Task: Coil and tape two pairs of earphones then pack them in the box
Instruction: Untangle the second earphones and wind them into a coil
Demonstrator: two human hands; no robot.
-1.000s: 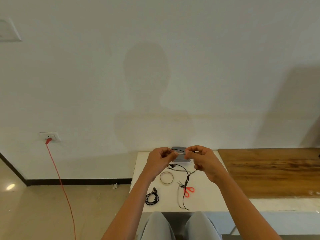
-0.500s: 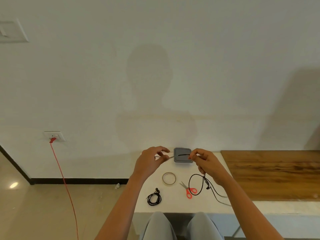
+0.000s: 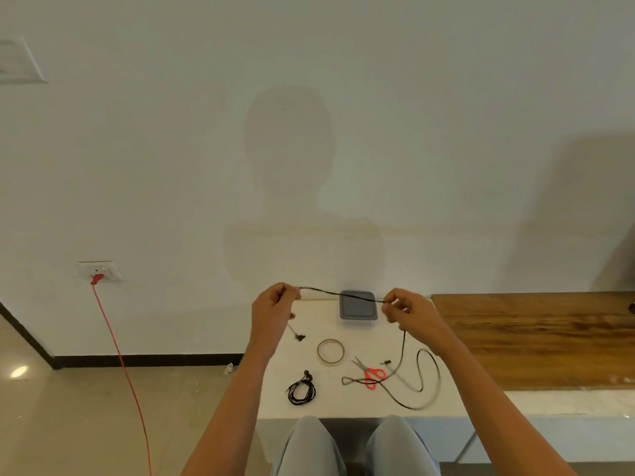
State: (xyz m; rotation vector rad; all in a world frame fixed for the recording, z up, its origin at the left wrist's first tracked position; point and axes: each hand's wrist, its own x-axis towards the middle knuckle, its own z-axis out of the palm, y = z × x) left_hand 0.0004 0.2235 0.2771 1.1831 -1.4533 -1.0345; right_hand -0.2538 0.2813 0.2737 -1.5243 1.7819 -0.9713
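A: How is the scene laid out?

B: Both hands are held above the white tabletop [image 3: 350, 407], in front of the grey box [image 3: 358, 310] set at its far edge. The grip of the left hand [image 3: 273, 307] and that of the right hand [image 3: 410, 312] are each closed to a pinch on the loose earphones [image 3: 338, 294].

A: What has been changed?

B: A second ago the hands were held almost together. They have since been drawn apart, so a length of cord is stretched between them. The rest is trailed from the right hand onto the tabletop, across the scissors [image 3: 372, 374].

A: What is meant for the task?

B: The cord is judged to be straightened before coiling. The coiled earphones [image 3: 301, 391] are laid near the front edge, and the tape roll [image 3: 330, 352] beyond them. Packing is not yet begun.
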